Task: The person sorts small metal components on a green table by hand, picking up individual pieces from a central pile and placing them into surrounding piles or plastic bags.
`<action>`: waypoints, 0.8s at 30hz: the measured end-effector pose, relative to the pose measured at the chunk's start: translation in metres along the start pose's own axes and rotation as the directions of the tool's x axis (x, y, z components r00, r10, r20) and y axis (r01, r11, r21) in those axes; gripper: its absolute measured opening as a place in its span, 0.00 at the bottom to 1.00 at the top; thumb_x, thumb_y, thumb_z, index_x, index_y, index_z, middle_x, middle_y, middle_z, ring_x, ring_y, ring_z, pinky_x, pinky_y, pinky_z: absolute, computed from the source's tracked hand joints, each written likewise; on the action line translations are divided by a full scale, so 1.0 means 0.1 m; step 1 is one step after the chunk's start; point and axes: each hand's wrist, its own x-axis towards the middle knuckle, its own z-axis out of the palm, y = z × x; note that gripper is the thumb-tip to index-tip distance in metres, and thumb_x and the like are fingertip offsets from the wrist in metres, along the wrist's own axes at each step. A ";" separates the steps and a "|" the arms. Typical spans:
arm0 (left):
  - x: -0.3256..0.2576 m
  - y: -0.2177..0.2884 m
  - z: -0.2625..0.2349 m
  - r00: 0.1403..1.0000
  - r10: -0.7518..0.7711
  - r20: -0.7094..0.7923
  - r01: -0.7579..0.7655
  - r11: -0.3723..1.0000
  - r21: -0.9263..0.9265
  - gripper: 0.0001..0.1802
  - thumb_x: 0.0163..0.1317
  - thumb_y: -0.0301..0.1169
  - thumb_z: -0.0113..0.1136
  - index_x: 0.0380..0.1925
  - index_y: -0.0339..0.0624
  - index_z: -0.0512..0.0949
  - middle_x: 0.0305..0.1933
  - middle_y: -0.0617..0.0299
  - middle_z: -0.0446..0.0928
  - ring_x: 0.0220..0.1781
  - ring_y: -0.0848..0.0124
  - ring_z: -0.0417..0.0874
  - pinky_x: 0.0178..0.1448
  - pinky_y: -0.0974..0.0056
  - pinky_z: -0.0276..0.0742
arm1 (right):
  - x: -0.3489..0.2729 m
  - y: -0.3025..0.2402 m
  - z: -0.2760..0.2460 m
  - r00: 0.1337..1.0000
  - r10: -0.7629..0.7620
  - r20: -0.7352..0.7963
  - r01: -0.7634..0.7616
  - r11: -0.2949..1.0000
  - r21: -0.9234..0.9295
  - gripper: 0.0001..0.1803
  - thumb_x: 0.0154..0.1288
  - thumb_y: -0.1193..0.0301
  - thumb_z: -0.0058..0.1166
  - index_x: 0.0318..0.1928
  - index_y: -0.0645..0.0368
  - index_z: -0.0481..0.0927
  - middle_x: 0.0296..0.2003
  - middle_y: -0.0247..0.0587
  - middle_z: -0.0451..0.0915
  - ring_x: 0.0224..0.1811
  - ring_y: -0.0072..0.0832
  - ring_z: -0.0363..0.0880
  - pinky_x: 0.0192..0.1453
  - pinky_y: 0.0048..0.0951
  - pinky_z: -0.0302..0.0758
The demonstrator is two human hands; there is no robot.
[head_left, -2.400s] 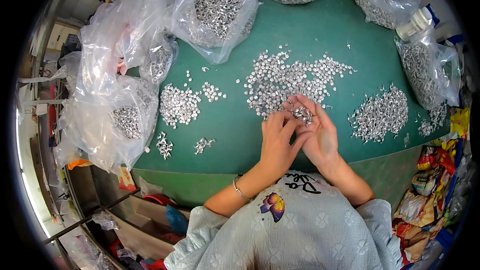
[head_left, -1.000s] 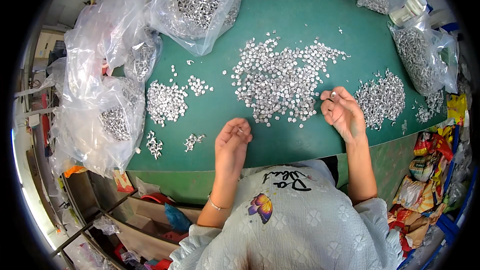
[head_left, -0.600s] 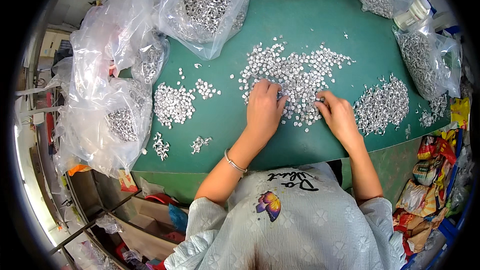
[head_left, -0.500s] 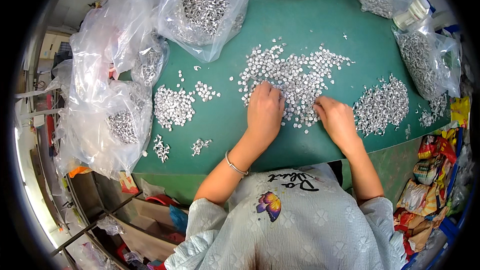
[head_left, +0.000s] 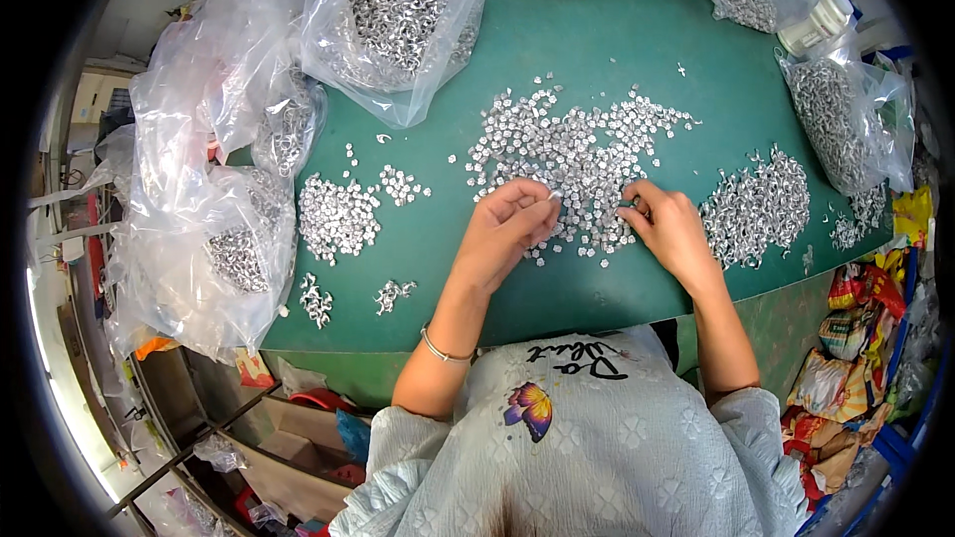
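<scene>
Watching remotely, I see the left hand (head_left: 502, 227) pinching a small silvery piece (head_left: 554, 196) at the near edge of the central pile (head_left: 557, 144); whether the right hand (head_left: 672, 231) has anything between its fingers, I cannot tell. A slack pinch could drop it; a brushing knuckle could scatter the pile across the worktop (head_left: 597, 45).

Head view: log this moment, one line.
left hand: lower edge of flower-shaped silver pieces; right hand: their lower-right edge; both grips: unclear; curved silver pieces: right of right hand

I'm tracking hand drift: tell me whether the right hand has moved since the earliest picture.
Yes: the right hand has moved rightward, closer to the pile of curved metal pieces.
</scene>
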 end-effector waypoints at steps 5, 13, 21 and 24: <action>-0.05 -0.03 -0.04 0.970 0.083 0.230 -0.019 0.964 -0.266 0.09 0.59 0.26 0.52 0.39 0.35 0.71 0.29 0.61 0.70 0.26 0.76 0.63 0.30 0.73 0.60 | 0.00 -0.01 -0.04 0.994 -0.071 0.087 0.078 0.994 -0.073 0.07 0.54 0.72 0.58 0.30 0.60 0.75 0.22 0.47 0.77 0.25 0.45 0.76 0.29 0.41 0.70; -0.17 -0.02 -0.05 0.958 0.128 -0.256 -0.027 0.931 0.365 0.10 0.62 0.24 0.48 0.41 0.32 0.75 0.31 0.63 0.73 0.27 0.78 0.68 0.30 0.74 0.63 | 0.06 0.25 -0.16 0.951 -0.036 0.306 -0.264 0.414 0.871 0.02 0.60 0.77 0.46 0.33 0.59 0.72 0.22 0.30 0.70 0.17 0.16 0.63 0.18 0.19 0.58; -0.06 -0.07 -0.09 0.854 0.500 -0.144 -0.083 0.404 0.911 0.08 0.58 0.22 0.57 0.38 0.32 0.76 0.25 0.61 0.71 0.24 0.77 0.68 0.29 0.70 0.66 | 0.43 0.12 -0.02 0.994 -0.006 -0.112 0.041 0.948 0.315 0.08 0.56 0.71 0.57 0.37 0.59 0.79 0.26 0.38 0.74 0.22 0.32 0.73 0.25 0.32 0.68; -0.05 0.00 -0.06 0.874 0.470 -0.120 -0.017 0.278 0.961 0.13 0.52 0.22 0.62 0.39 0.34 0.77 0.25 0.59 0.69 0.25 0.70 0.69 0.30 0.66 0.67 | 0.47 0.00 0.05 0.977 -0.136 -0.162 0.107 0.978 -0.178 0.09 0.53 0.72 0.59 0.37 0.54 0.81 0.29 0.43 0.76 0.29 0.43 0.77 0.32 0.41 0.72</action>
